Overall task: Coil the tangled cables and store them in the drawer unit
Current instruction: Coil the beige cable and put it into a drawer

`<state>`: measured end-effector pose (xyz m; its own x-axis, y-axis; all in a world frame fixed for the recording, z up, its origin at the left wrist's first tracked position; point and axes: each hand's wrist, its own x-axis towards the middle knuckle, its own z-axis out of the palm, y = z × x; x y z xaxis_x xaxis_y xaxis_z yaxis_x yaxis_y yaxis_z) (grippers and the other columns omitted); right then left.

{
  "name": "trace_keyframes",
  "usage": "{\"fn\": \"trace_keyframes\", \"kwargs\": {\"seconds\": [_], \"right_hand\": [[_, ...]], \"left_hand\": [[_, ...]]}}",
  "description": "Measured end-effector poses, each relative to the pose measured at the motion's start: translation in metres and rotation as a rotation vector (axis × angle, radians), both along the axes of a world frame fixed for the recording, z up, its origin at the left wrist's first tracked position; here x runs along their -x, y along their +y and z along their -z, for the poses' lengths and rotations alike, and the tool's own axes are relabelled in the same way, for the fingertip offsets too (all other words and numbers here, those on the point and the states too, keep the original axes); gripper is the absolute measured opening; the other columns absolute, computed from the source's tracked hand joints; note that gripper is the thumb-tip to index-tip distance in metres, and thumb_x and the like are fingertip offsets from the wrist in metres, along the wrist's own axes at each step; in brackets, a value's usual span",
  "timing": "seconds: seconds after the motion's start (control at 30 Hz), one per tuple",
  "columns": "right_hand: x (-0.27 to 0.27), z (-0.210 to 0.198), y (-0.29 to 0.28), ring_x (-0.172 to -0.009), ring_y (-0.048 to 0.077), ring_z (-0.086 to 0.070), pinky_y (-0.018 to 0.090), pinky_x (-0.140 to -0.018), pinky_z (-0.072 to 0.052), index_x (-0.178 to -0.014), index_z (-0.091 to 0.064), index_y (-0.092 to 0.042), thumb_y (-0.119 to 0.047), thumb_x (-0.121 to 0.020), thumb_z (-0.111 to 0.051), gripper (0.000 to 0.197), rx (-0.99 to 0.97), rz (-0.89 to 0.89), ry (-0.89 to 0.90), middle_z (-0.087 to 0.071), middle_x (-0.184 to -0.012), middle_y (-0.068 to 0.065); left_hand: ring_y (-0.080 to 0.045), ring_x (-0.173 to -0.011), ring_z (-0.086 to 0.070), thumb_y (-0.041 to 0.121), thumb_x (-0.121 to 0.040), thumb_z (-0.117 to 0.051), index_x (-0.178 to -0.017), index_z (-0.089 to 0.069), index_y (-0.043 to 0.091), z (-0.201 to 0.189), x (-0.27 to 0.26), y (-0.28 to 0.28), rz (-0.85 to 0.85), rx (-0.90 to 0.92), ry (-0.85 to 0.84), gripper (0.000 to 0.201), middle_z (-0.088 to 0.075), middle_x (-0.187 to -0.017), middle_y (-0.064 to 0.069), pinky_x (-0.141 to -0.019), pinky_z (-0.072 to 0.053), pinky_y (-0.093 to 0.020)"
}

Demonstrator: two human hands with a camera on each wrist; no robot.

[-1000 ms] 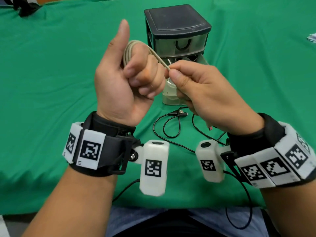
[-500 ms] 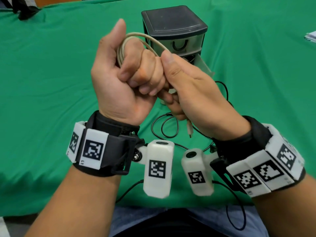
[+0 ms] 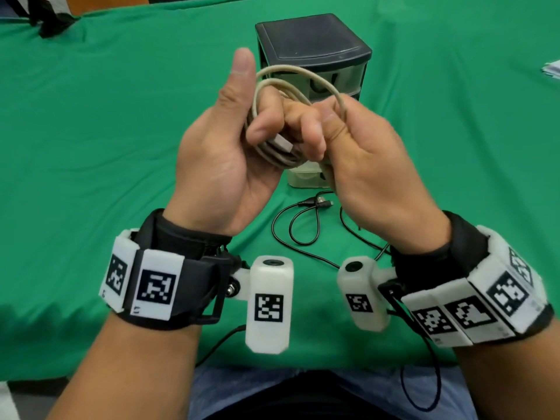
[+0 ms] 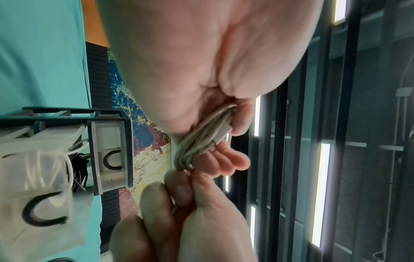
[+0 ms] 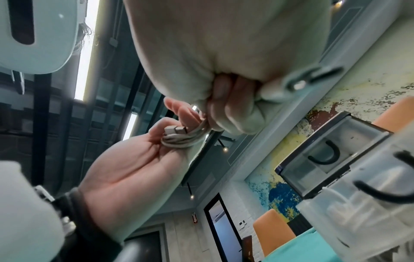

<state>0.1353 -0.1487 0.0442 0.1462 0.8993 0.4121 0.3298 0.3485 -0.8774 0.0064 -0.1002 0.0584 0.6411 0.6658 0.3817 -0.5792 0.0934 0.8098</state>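
From the head camera, your left hand [image 3: 224, 153] has its thumb up and its fingers curled through the beige woven cable [image 3: 291, 83], which is looped round them. Your right hand [image 3: 363, 153] pinches the loose strand between thumb and finger, just in front of the small black plastic drawer unit [image 3: 315, 50]. A thin black cable [image 3: 297, 225] lies on the green cloth [image 3: 121, 147] in front of the unit. Keep the strand tight, I think, and lay each loop flat beside the last one.

From the left wrist, the beige loops and a grey plug sit on your curled fingers [image 4: 226, 163]. The unit's see-through drawer [image 4: 40, 177] is pulled out.

From the right wrist, your right fingers are pressed together round the strand.

Half a second ago your hands were touching. Now your right hand has pulled away, and a wider loop shows.
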Motion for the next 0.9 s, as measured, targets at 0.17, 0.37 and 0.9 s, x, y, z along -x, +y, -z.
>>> {"fn": "trace_keyframes", "kwargs": {"seconds": [0.17,0.37,0.9], "right_hand": [[-0.01,-0.009,0.003,-0.073,0.017,-0.052,0.048,-0.07,-0.046,-0.084,-0.054,-0.016,-0.034,-0.103,-0.039,0.03,-0.071,0.162,-0.178,-0.057,-0.078,-0.002],[-0.038,-0.024,0.007,-0.05,0.001,-0.038,0.017,-0.049,-0.029,-0.077,-0.05,-0.026,-0.033,-0.106,-0.039,0.032,0.155,0.034,-0.429,-0.044,-0.056,-0.014],[-0.037,-0.028,0.017,-0.07,0.017,-0.045,0.027,-0.06,-0.022,-0.082,-0.05,-0.022,-0.028,-0.105,-0.035,0.028,0.412,-0.101,-1.002,-0.05,-0.075,-0.01]], "left_hand": [[-0.023,-0.081,-0.056,0.034,-0.104,-0.019,-0.055,-0.041,0.017,0.0,-0.002,0.0,-0.174,-0.042,0.094,0.057,-0.06,-0.075,-0.008,-0.084,-0.046,-0.033],[-0.011,-0.068,-0.048,0.03,-0.102,-0.031,-0.066,-0.056,0.019,0.021,0.005,0.007,-0.171,-0.012,0.232,0.046,-0.053,-0.072,0.004,-0.067,-0.042,-0.023],[-0.008,-0.054,-0.037,0.034,-0.102,-0.044,-0.07,-0.058,0.002,0.024,-0.008,0.014,-0.203,-0.237,0.86,0.047,-0.046,-0.062,-0.01,-0.054,-0.034,-0.018]]}}
